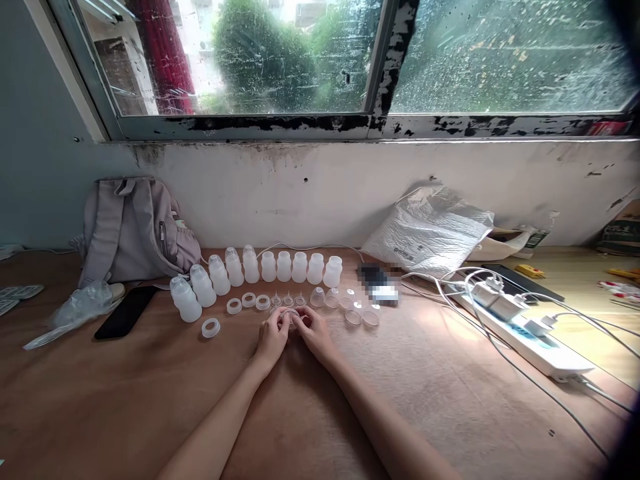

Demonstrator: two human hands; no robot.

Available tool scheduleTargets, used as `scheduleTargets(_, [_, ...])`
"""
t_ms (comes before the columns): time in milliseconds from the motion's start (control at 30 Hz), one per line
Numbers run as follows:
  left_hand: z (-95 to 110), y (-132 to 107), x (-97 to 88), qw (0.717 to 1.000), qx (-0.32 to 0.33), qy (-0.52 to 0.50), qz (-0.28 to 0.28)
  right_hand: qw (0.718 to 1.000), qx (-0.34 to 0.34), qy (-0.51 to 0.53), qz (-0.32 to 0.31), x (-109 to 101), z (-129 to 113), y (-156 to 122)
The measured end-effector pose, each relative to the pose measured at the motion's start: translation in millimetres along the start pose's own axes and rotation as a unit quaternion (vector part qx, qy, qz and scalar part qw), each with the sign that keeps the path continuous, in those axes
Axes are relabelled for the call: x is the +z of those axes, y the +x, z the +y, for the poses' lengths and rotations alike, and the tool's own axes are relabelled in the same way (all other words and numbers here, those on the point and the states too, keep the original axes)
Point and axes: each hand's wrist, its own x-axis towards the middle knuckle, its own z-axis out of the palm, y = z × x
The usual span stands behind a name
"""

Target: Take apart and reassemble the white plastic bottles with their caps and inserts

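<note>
My left hand (271, 335) and my right hand (313, 331) meet at the middle of the wooden table (125, 400), fingers pinched together on one small clear ring-shaped piece (291, 317). Just beyond them lie several white rings (249, 300), clear teats (287, 301) and clear caps (362, 315). Behind those stands a curved row of several small translucent white bottles (283, 267). One more white ring (211, 327) lies alone to the left of my left hand.
A grey backpack (135, 230) leans on the wall at left, with a black phone (127, 311) and crumpled plastic (80, 307) before it. At right lie a plastic bag (430, 230), a white power strip (530, 340) with chargers and cables, and a dark tablet (520, 280).
</note>
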Motion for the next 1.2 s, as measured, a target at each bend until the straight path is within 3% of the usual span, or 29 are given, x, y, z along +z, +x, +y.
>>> scheduleTargets(267, [-2.4,0.3,2.0,1.000,-0.014,0.009,0.006,0.999,-0.036,-0.039,-0.003,-0.8,-1.7,0.7])
scheduleTargets(433, [-1.4,1.0,1.8,0.998,-0.053,-0.009,-0.017,1.000,0.005,-0.018,-0.018,-1.4,0.5,0.8])
scheduleTargets(667, [3.6,0.8,-4.0,0.993,0.034,0.117,-0.006,0.998,-0.044,-0.036,-0.019,-3.1,-3.1,-0.5])
scheduleTargets(933, [-0.8,0.8,-0.9,0.996,0.010,0.085,-0.021,0.997,0.047,0.058,-0.033,-2.7,2.8,0.8])
scheduleTargets(1067, [0.6,0.8,-0.6,0.997,0.008,0.068,-0.018,0.977,0.116,0.170,-0.048,-1.4,4.8,2.0])
scheduleTargets(1200, [-0.5,0.7,0.9,0.998,0.014,0.065,-0.020,0.968,0.132,0.210,-0.040,0.8,4.9,2.1])
